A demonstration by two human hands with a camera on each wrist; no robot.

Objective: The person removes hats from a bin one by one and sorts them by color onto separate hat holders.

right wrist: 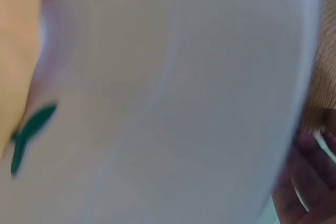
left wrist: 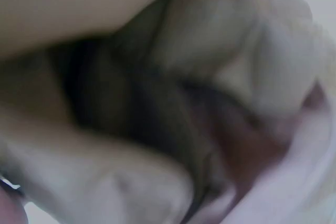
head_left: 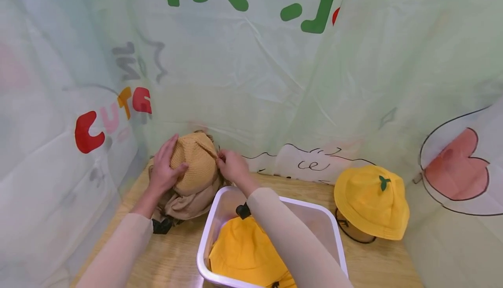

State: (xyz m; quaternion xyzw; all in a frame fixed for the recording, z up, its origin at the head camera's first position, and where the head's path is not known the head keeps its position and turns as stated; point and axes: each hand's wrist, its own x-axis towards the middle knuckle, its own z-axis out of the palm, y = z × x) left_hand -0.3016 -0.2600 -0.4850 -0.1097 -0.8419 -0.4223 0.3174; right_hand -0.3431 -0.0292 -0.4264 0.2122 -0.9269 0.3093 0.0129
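A tan knit hat [head_left: 196, 161] sits on top of a heap of brown and tan fabric [head_left: 190, 203] at the back left of the table. My left hand [head_left: 163, 170] rests on the hat's left side with fingers extended and thumb across its front. At the hat's right edge, my right hand [head_left: 234, 166] pinches a fold of the knit. The right wrist view catches the fingers of this right hand [right wrist: 307, 182] below the brown knit [right wrist: 325, 61]. Blurred folds of cloth [left wrist: 210, 35] fill the left wrist view.
A white plastic bin [head_left: 204, 253] with yellow hats [head_left: 243, 253] inside stands under my right forearm. To its right, another yellow hat [head_left: 371, 200] with a green sprout sits on a stand. A printed curtain [head_left: 235, 70] hangs behind and along the sides of the wooden table [head_left: 157, 262].
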